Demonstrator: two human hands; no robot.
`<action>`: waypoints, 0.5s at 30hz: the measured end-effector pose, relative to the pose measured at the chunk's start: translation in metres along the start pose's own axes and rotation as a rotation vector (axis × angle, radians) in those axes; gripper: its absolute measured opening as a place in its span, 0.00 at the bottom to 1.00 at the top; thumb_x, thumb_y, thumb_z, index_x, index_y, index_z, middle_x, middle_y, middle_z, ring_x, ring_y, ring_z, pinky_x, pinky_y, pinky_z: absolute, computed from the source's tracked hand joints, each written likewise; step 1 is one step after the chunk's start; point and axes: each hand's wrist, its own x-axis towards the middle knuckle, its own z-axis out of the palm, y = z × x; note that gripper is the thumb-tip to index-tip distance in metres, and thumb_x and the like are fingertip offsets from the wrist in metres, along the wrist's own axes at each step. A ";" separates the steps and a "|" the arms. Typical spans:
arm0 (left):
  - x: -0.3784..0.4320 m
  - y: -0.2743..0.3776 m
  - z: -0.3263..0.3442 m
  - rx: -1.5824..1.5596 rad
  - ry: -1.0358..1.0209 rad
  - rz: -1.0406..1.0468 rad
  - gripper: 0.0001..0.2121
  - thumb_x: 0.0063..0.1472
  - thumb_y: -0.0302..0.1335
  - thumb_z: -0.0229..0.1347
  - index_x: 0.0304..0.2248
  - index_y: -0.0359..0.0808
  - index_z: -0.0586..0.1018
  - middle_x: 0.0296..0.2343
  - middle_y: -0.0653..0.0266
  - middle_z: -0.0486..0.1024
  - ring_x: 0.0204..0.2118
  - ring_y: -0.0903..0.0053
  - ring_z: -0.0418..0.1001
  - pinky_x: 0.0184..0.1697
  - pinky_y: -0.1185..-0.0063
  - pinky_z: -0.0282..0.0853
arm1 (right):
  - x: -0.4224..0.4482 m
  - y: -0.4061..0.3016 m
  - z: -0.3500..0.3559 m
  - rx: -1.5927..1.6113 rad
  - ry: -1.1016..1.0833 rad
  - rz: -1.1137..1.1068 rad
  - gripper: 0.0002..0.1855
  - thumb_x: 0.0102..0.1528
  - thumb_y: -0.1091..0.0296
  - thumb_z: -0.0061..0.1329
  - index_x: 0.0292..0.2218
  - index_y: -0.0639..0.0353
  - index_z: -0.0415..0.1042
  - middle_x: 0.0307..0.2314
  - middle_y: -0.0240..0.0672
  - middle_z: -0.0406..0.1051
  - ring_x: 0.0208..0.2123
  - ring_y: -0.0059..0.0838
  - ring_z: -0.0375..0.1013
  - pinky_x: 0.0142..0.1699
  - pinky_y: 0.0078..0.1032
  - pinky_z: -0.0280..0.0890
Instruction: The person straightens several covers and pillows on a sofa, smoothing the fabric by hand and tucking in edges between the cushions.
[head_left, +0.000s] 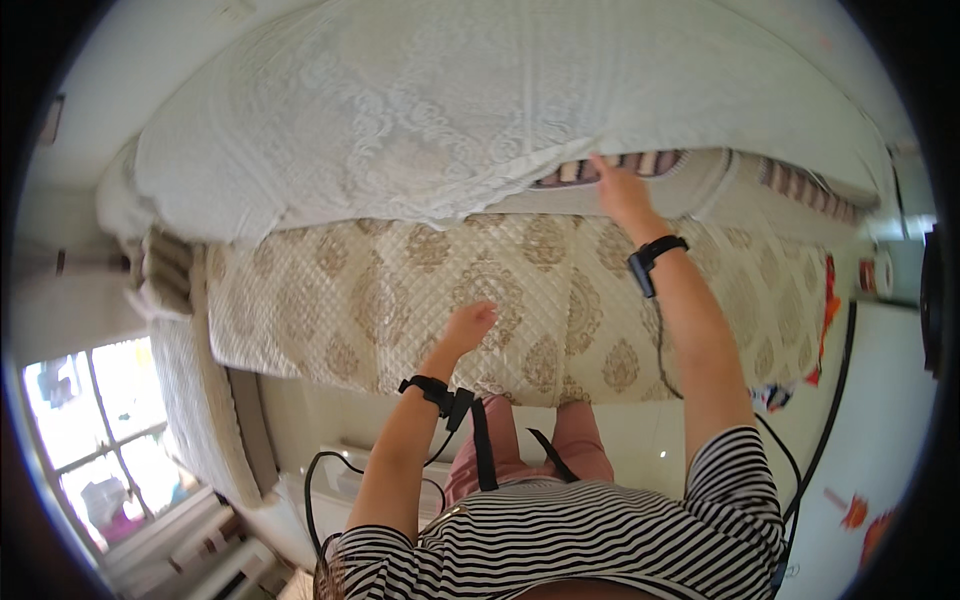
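Note:
A white patterned cloth cover (420, 112) lies over the back of a long sofa-like seat. Its lower edge is drawn up at the right, exposing a striped brown and cream part (652, 163) beneath. My right hand (624, 196) reaches to that raised edge with a finger extended against it; whether the cloth is pinched cannot be made out. Below it, a quilted beige cover with brown medallions (525, 300) is spread over the seat. My left hand (472, 327) is held above the middle of this quilted cover, its fingers curled in and nothing visible in them.
At the left are a seat arm under a pale textured cover (196, 405), a folded beige cloth (166, 270) and a window (105, 435). A white surface (862, 420) is at the right, beside a black cable. Cables run from the bands on both wrists.

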 end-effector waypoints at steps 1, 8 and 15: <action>0.004 -0.010 0.005 -0.028 0.021 -0.002 0.14 0.57 0.34 0.51 0.42 0.40 0.75 0.33 0.58 0.76 0.35 0.67 0.73 0.37 0.72 0.68 | 0.025 0.009 0.003 -0.063 0.040 -0.072 0.31 0.48 0.68 0.46 0.54 0.46 0.56 0.26 0.44 0.71 0.28 0.43 0.72 0.31 0.40 0.65; 0.081 0.050 0.058 -0.228 0.123 -0.064 0.15 0.55 0.36 0.51 0.41 0.41 0.75 0.33 0.59 0.76 0.36 0.67 0.73 0.37 0.73 0.68 | 0.083 0.123 0.002 -0.379 0.099 -0.142 0.28 0.45 0.76 0.43 0.50 0.53 0.61 0.26 0.44 0.72 0.27 0.46 0.72 0.32 0.40 0.66; 0.181 0.094 0.107 -0.569 0.174 -0.209 0.18 0.55 0.43 0.51 0.42 0.42 0.72 0.32 0.64 0.73 0.29 0.71 0.72 0.31 0.74 0.69 | -0.023 0.098 -0.012 -0.070 0.130 0.011 0.08 0.50 0.62 0.47 0.33 0.52 0.67 0.18 0.41 0.69 0.22 0.45 0.70 0.25 0.39 0.62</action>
